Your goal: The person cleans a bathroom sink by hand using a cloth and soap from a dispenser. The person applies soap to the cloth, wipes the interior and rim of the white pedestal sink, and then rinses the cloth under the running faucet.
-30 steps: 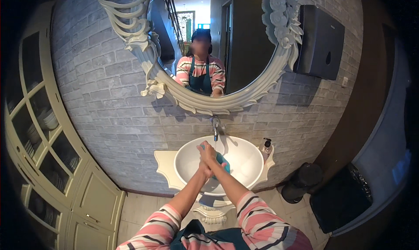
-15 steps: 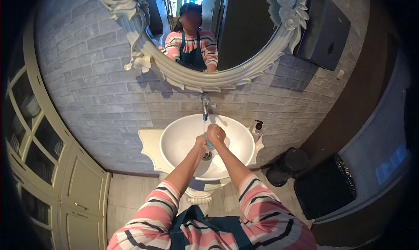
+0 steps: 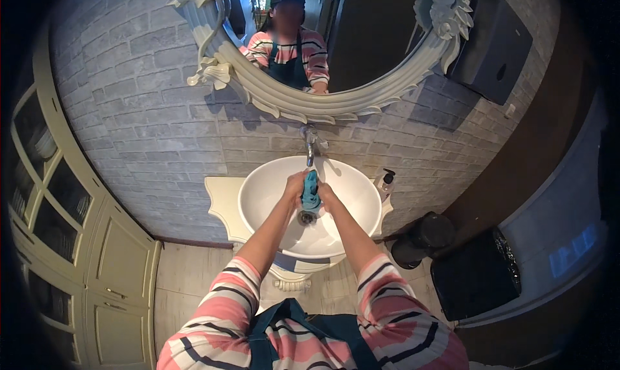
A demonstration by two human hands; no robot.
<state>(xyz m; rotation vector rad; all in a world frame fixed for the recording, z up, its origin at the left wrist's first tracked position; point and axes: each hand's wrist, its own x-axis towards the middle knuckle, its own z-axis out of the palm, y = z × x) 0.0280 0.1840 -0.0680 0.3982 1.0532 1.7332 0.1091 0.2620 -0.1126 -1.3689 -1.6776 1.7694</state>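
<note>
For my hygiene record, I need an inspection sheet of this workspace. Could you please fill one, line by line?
Surface: white oval basin on a cream counter
Things in hand: blue-green cloth below the faucet, over the basin
Clutter: pump bottle at the basin's right
Hands: left hand and right hand hold the cloth from either side
Cables: nothing seen
Surroundings: framed mirror, dark wall dispenser, cabinet at left, round dark bin and black bag-covered container at right

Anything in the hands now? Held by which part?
A wet-looking teal cloth, held by its two sides: left hand on its left side, right hand on its right. Exact finger placement can't be told.
</note>
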